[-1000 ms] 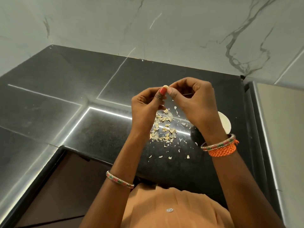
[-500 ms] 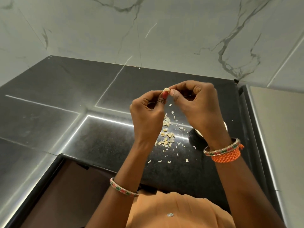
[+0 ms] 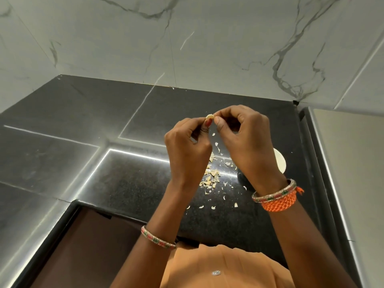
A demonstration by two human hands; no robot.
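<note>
Left grip (image 3: 187, 142) and right grip (image 3: 247, 138) pinch the garlic clove (image 3: 209, 116); peel gently, dropping skins (image 3: 211, 176) by the bench's (image 3: 128, 183) front edge.

No legible text or labels anywhere

A glossy black speckled granite countertop (image 3: 124, 183) fills the corner. Behind it rises a white marble-look tiled wall with grey veins (image 3: 207, 48). Thin white light reflections (image 3: 133, 153) streak its surface. At its right stands a beige metal-edged panel (image 3: 353, 163), and below its front edge lies a dark brown surface (image 3: 93, 246).
</note>
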